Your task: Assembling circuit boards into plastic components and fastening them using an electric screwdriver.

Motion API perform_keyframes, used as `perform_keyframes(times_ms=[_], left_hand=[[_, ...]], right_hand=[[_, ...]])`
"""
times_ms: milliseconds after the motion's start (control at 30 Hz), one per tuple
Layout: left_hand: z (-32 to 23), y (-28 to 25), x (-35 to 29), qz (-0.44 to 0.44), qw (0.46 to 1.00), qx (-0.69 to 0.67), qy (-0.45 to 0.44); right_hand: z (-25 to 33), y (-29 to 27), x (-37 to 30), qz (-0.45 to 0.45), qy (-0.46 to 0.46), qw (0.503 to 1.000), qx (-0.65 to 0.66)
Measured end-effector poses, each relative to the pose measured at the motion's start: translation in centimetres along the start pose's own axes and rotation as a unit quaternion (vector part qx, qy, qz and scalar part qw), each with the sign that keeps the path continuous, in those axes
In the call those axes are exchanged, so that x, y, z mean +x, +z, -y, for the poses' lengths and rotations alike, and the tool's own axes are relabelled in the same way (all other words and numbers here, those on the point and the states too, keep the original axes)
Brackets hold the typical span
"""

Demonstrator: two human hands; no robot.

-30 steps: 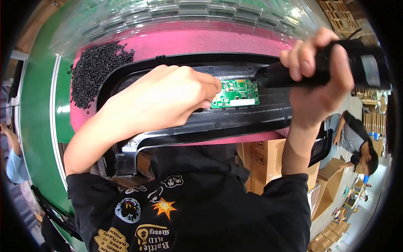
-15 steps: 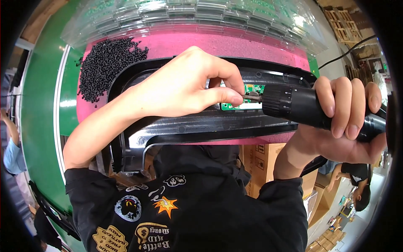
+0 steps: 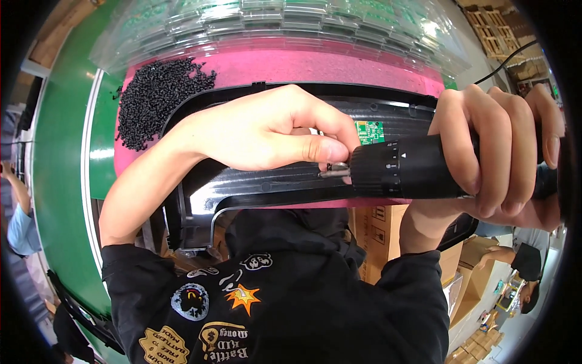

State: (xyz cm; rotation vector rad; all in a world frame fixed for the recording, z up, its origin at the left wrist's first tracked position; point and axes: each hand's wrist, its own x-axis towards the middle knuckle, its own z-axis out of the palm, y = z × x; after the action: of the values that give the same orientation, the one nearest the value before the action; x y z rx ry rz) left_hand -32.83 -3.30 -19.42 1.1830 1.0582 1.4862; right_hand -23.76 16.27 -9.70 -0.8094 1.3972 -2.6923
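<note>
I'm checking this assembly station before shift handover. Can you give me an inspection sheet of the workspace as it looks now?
Surface: pink mat on a green bench.
Job's things: long black plastic housing lying across the mat; small green circuit board seated in it; black electric screwdriver, bit at the housing.
Clutter: heap of small black screws on the mat; clear trays of green boards behind.
Grippers: left hand fingers pinching at the bit; right hand wrapped around the screwdriver.
Cables: black cord rising from the screwdriver.
Surroundings: cardboard boxes, other people at both edges.
</note>
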Motion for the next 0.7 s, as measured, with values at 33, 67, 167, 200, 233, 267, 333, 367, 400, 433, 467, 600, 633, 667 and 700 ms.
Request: perform_keyframes(times_ms=[33,67,167,200,233,267,333,367,400,433,467,600,633,667,700], left_hand=[[-0.2,-0.1,0.0,0.021,1.0,-0.004,-0.01],[-0.4,-0.1,0.0,0.004,0.999,0.036,-0.014],[-1.3,0.2,-0.4,-0.105,0.966,0.224,0.072],[-1.0,0.1,-0.3,-0.172,0.9,0.368,0.157],[-1.0,0.5,-0.6,-0.275,0.856,0.42,0.122],[-1.4,0.2,-0.7,-0.344,0.846,0.394,0.108],[-1.6,-1.3,-1.4,-0.431,0.808,0.384,0.118],[-1.5,-1.8,-1.8,-0.44,0.802,0.387,0.114],[-1.7,-1.5,-1.8,-0.442,0.817,0.354,0.106],[-1.9,-1.2,-1.8,-0.443,0.831,0.321,0.099],[-2.0,-1.3,-2.1,-0.446,0.83,0.319,0.099],[-2.1,-1.6,-3.0,-0.413,0.853,0.315,0.056],[-2.1,-1.6,-3.2,-0.417,0.855,0.306,0.043],[-2.1,-1.8,-3.5,-0.401,0.863,0.304,0.042],[-1.9,-1.9,-3.7,-0.403,0.863,0.302,0.042]], right_hand=[[-0.2,0.1,0.0,0.003,-0.009,1.0,-0.022],[-0.3,0.2,0.0,0.006,-0.017,0.999,-0.044],[-0.7,0.5,0.4,0.021,-0.041,0.993,-0.106],[-0.9,0.5,0.5,0.022,-0.048,0.99,-0.131],[-1.1,0.5,0.5,0.024,-0.055,0.986,-0.157],[-1.0,0.2,0.5,0.034,-0.019,0.985,-0.171],[-2.9,-0.1,0.4,-0.032,-0.036,0.98,-0.193],[-3.7,-0.5,0.5,-0.04,-0.033,0.978,-0.204],[-4.0,-0.5,0.6,-0.044,-0.027,0.974,-0.221],[-4.4,-0.5,0.7,-0.047,-0.02,0.97,-0.237],[-4.9,-0.3,0.8,-0.063,-0.024,0.971,-0.231],[-5.8,0.0,1.2,-0.071,-0.017,0.968,-0.24],[-5.9,0.0,1.3,-0.079,-0.002,0.969,-0.235],[-6.1,0.1,1.4,-0.087,0.014,0.969,-0.23],[-6.3,0.2,1.4,-0.086,0.016,0.969,-0.23]])
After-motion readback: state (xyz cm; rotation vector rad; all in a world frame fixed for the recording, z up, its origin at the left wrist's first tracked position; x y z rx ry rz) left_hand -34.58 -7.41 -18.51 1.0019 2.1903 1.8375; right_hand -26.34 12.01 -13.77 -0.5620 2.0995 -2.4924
